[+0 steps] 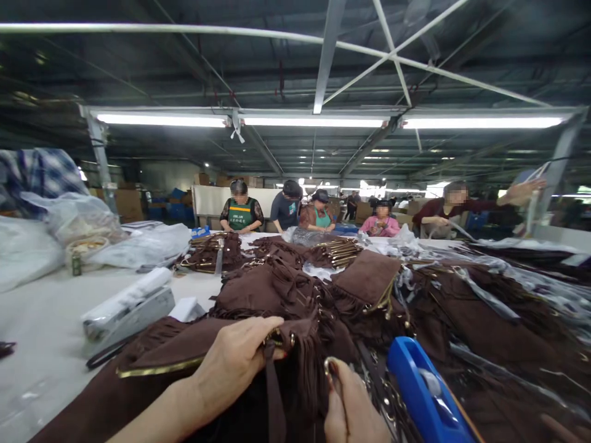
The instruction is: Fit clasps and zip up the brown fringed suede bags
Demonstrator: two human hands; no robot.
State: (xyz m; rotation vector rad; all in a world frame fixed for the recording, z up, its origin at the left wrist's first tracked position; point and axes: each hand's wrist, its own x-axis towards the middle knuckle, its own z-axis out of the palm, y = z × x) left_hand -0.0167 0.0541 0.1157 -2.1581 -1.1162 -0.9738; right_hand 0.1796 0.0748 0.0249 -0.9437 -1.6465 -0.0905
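My left hand (237, 354) is closed on the top edge of a dark brown fringed bag (170, 347), where gold-coloured metal fittings and a narrow brown strap (276, 394) show at the fingertips. Gold trim runs along one edge of this bag. Lower and to the right, my right hand (353, 406) has thumb and fingers pressed together around a small shiny metal clasp (329, 366). What the clasp is attached to is hidden by the hand. Fringe hangs between the two hands. Right beside my right hand stands a blue tape dispenser (427, 391).
More brown bags (268, 289) are piled ahead and to the right, some with clear plastic. A white box-like package (129, 304) lies on the pale table (32, 320) at left, near plastic bags (138, 246). Several people work across the table.
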